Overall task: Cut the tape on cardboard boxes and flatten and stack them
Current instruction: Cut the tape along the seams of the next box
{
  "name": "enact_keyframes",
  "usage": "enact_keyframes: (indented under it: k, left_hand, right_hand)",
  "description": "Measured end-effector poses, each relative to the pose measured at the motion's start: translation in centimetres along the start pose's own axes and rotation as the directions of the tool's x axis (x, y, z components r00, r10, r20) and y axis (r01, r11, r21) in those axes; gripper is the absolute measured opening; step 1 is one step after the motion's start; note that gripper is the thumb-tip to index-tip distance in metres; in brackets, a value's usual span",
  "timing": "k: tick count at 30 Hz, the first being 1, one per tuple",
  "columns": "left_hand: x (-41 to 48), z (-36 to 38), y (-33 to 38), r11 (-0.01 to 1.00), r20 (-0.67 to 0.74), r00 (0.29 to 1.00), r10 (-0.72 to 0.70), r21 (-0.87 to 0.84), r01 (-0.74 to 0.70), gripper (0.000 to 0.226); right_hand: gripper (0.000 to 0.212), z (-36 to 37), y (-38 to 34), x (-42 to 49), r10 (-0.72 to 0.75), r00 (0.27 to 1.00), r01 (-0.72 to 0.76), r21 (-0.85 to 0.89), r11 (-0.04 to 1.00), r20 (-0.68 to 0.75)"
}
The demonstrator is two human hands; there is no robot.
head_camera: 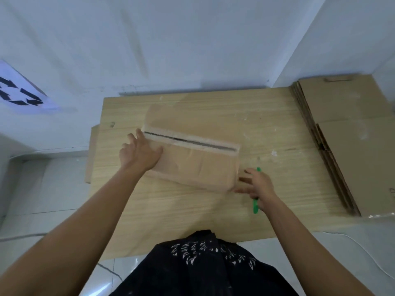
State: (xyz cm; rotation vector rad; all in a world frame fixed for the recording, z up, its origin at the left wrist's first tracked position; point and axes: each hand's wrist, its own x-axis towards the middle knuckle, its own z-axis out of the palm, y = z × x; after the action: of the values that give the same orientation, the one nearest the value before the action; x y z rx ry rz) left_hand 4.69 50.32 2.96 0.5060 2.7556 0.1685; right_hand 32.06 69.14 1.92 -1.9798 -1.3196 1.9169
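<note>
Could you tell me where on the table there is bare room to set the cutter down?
Bare wood lies between the box and the stack, and along the near edge of the table. It is crowded at the box's right end, where the right hand holds the cutter.

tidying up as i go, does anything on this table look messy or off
Minor things only. White flecks lie scattered on the table right of the box, and the flattened stack at the right is fanned, its edges out of line.
</note>
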Motion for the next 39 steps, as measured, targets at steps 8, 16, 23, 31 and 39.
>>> enact_keyframes:
  k: [8,16,23,31,39]
  left_hand:
    - [1.8,0.3,-1.9,0.971,0.064,0.972,0.228,-0.088,-0.222,0.082]
    - [-5.7,3.5,0.0,0.948,0.063,0.947,0.317,0.027,-0.319,0.081]
    - [-4.6,3.0,-0.2,0.772,-0.029,0.772,0.635,0.074,-0.632,0.026]
    - [-3.0,2.9,-1.1,0.829,0.188,0.844,0.502,0.175,-0.531,0.071]
    - [-4.8,2.4,0.4,0.816,0.081,0.842,0.534,0.210,-0.538,0.088]
  right_hand:
    - [0.003,5.2,1.8,-1.3,-0.207,0.973,0.219,0.130,0.967,-0.099]
    - [0.074,10.4,0.8,-1.8,-0.392,0.920,0.383,-0.221,0.897,0.005]
    - [0.069,9.0,1.0,-1.2,-0.272,0.961,0.224,-0.460,0.859,-0.039]
    - [0.051,10.3,-1.7,-0.3,-0.378,0.920,0.283,-0.491,0.824,-0.102]
    - [0.032,9.6,-2.4,-0.6,-0.468,0.855,0.284,-0.553,0.783,-0.224]
